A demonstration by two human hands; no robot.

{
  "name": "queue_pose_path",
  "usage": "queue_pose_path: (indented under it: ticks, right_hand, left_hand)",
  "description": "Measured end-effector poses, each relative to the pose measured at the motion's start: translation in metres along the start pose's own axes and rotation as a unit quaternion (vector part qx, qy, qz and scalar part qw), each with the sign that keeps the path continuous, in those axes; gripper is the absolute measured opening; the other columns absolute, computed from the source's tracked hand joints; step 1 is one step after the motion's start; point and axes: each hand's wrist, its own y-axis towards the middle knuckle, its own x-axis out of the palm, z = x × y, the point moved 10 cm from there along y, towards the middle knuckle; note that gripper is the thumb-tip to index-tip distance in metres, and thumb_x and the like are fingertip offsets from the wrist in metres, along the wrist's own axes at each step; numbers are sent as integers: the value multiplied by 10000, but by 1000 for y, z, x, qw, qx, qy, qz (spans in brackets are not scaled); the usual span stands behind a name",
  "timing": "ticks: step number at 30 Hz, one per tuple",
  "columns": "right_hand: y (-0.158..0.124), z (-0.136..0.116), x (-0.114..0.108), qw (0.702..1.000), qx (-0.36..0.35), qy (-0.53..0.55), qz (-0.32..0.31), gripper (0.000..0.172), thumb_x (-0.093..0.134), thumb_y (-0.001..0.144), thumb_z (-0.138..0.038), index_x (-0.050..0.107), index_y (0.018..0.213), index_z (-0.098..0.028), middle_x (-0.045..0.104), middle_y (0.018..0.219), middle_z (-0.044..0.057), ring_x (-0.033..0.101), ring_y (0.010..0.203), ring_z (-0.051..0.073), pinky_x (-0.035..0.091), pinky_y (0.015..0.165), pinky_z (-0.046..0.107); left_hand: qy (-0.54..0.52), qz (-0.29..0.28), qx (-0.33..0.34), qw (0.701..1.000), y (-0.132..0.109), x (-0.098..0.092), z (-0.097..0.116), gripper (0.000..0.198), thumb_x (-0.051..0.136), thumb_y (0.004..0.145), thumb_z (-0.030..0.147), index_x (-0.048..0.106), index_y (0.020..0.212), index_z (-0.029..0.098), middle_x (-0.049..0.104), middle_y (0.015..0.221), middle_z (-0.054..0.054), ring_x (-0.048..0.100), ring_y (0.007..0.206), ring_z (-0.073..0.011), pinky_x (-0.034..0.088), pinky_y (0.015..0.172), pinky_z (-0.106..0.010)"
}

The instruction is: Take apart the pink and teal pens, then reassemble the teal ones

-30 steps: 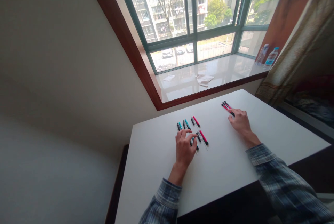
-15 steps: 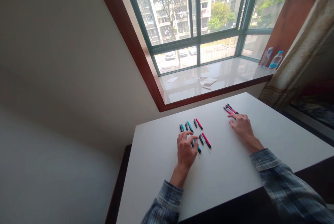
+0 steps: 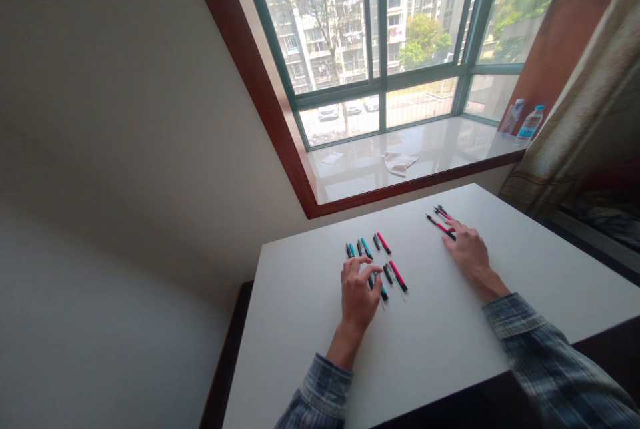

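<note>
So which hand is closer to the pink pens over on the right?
Right. The right hand is at the near end of the pink pens, touching or just over them; the left hand is to their left, by the blue pens.

One pink-and-black pen [image 3: 440, 226] at the right hand [image 3: 469, 249] has come away from the other pink pens [image 3: 443, 213]: bunched with them half a second ago, it now lies apart, nearer the person. The head view has shifted slightly too, so the tabletop [image 3: 430, 329] and window [image 3: 384, 86] appear lower and farther right.
</note>
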Motion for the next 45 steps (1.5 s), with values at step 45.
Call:
queue_pose_path:
  ticks: [45]
  right_hand:
    - [-27,-167,80,671,85,656,-336,384,801,829,-524,688,936,-173,516,700,-29,397,613,111,301,575,253]
  left_hand:
    - [52,2,73,996,32,-13,-25,234,476,1058,317,634,915,219,670,965,-53,576,970,-236,409,918,-394]
